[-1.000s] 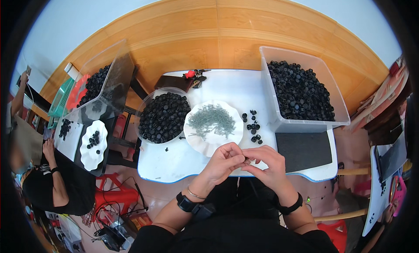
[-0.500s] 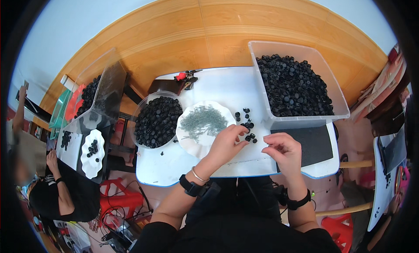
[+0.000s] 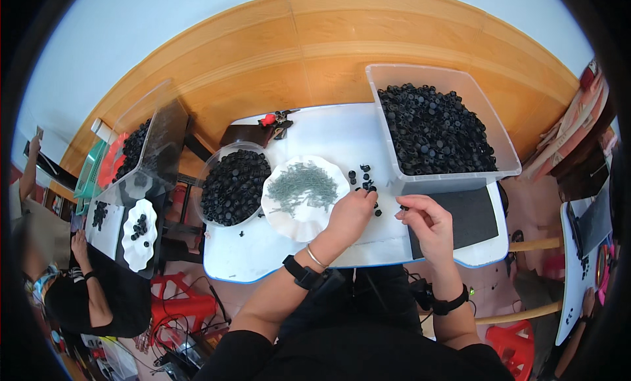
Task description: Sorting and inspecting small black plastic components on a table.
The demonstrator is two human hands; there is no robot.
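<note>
Small loose black plastic caps [image 3: 365, 168] lie in a group on the white table. My left hand [image 3: 355, 213] reaches into the near side of this group, its thumb and fingers closed together at the caps; what they grip is hidden. Just to the right, my right hand [image 3: 427, 223] is raised over the table in a pinch, with a small dark piece [image 3: 403, 209] at the fingertips, too small to name. Left of my left hand, a white scalloped plate [image 3: 289, 231] holds a heap of thin silvery pins [image 3: 302, 187].
A round clear tub [image 3: 204, 207] of black caps stands left of the plate. At the back right is a large clear bin [image 3: 453, 182] full of black parts. A dark mat [image 3: 460, 223] lies below it. Keys [image 3: 281, 123] lie at the back. A co-worker's hand [image 3: 80, 246] is far left.
My left hand has moved right and slightly forward, into the loose caps. My right hand stays near its place, and a dark piece now shows at its fingertips. The view has shifted slightly.
</note>
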